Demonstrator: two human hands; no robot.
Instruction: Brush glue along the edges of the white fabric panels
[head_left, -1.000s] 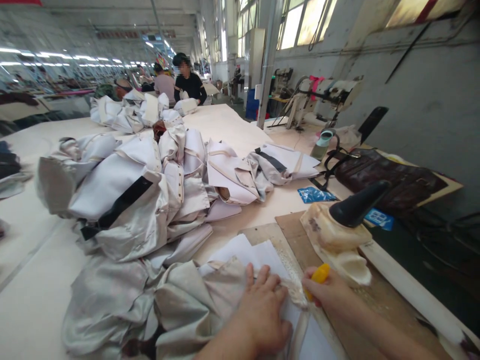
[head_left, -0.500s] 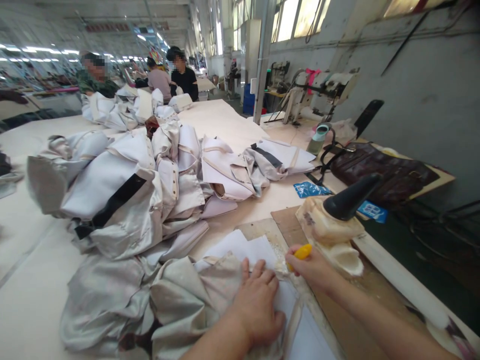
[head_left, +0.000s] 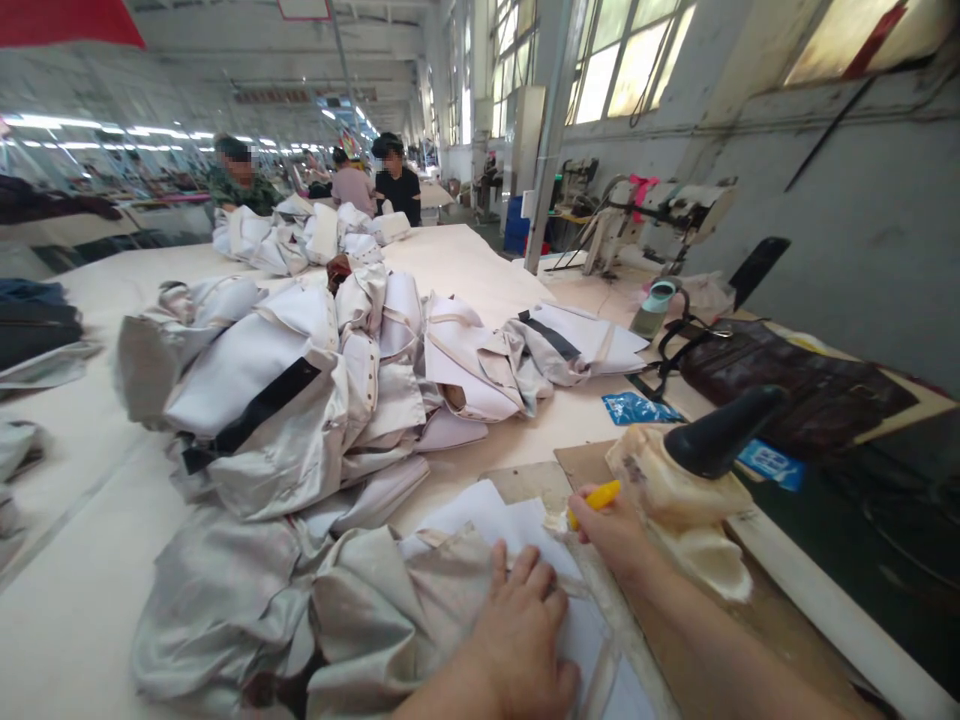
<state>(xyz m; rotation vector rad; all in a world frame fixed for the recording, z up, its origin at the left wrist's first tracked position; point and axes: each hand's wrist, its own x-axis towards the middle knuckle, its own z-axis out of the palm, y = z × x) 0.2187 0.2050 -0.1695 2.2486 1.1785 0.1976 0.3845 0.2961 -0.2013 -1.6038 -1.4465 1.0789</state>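
My left hand (head_left: 517, 625) lies flat with fingers spread. It presses on grey, satiny lining fabric (head_left: 382, 600) and the white panel (head_left: 592, 620) at its edge. My right hand (head_left: 604, 535) is closed round a yellow-handled brush (head_left: 596, 503). The brush's whitish tip is by the edge of the white panel, over a board crusted with pale residue; whether it touches the panel I cannot tell. Just right of this hand stands a glue-smeared, cream-coloured container (head_left: 645, 468) with a black cone (head_left: 724, 430) on it.
A heap of white and grey bag pieces (head_left: 255, 400) with black straps covers the table's middle. A blue packet (head_left: 637, 408), a bottle (head_left: 654, 310) and a dark brown bag (head_left: 787, 375) are at the right. A sewing machine (head_left: 660, 215) and several people (head_left: 397, 180) are farther back.
The view has tilted up and turned slightly left, so things sit lower and farther right. My right hand with the brush has shifted a little along the panel's edge; my left hand stays flat.
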